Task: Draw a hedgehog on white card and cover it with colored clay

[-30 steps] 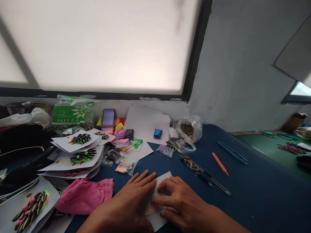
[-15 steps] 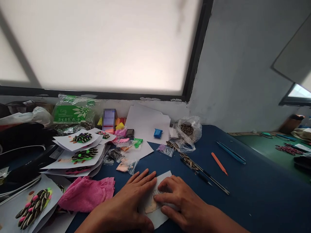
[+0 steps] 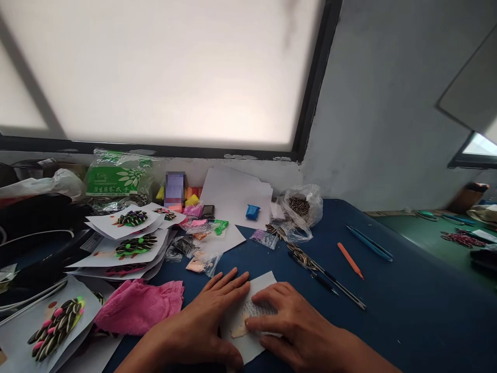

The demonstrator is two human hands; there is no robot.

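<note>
A small sheet of white paper [image 3: 251, 350] lies on the blue table under my two hands. It carries a line drawing [image 3: 257, 309] with scale-like marks and a thin patch of pale peach clay [image 3: 237, 331]. My left hand [image 3: 205, 318] rests flat on the sheet's left side, fingers stretched out, holding nothing. My right hand [image 3: 297, 321] is over the right side with its fingers apart and bent. Its index fingertip touches the edge of the peach clay, and part of the drawing is hidden beneath the hand.
Left are a pink cloth [image 3: 142, 308] and stacked cards [image 3: 89, 263] decorated with sunflower seeds. Small clay bags [image 3: 202, 263] lie ahead, beside a bag of seeds [image 3: 301, 207]. Tweezers [image 3: 341, 292], a black pen [image 3: 324, 284], an orange pen [image 3: 350, 260] and blue tweezers [image 3: 370, 243] lie right.
My right hand has shifted slightly and its fingers have lifted off more of the drawing, so more of the scale marks show. My left hand stays nearly still.
</note>
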